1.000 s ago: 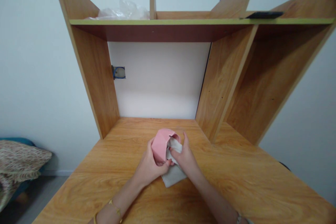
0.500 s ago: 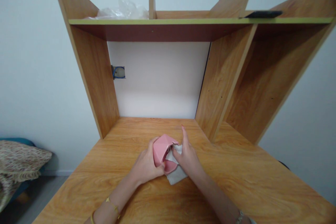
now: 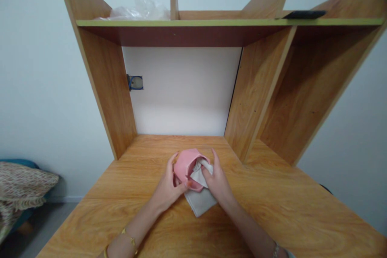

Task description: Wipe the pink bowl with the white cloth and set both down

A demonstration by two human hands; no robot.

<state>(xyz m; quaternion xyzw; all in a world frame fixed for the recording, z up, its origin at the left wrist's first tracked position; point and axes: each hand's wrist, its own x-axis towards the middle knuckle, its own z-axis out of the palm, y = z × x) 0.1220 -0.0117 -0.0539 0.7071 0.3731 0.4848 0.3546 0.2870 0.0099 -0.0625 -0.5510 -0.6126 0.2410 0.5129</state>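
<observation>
A pink faceted bowl-like vessel (image 3: 185, 163) is tipped on its side above the desk, its opening turned toward the right. My left hand (image 3: 168, 187) is closed around its left side, with the thumb at the lower rim. A light grey cloth (image 3: 200, 202) is tucked partly into the opening and hangs below the vessel. My right hand (image 3: 218, 179) pinches the cloth at the opening, thumb pushed inward and one finger raised along the rim. The part of the cloth inside the vessel is hidden.
The wooden desk (image 3: 272, 209) runs beneath both hands. Behind it stands a shelf unit with a green-edged board (image 3: 205, 22), carrying a clear plastic bag (image 3: 140, 10) and a flat black object (image 3: 304, 15). A wall box (image 3: 136, 82) sits at the back left; a patterned blanket (image 3: 24, 187) lies far left.
The vessel has turned slightly and moved up a little, showing more of its opening. More cloth hangs below it, and my right index finger has lowered from pointing up toward the rim.
</observation>
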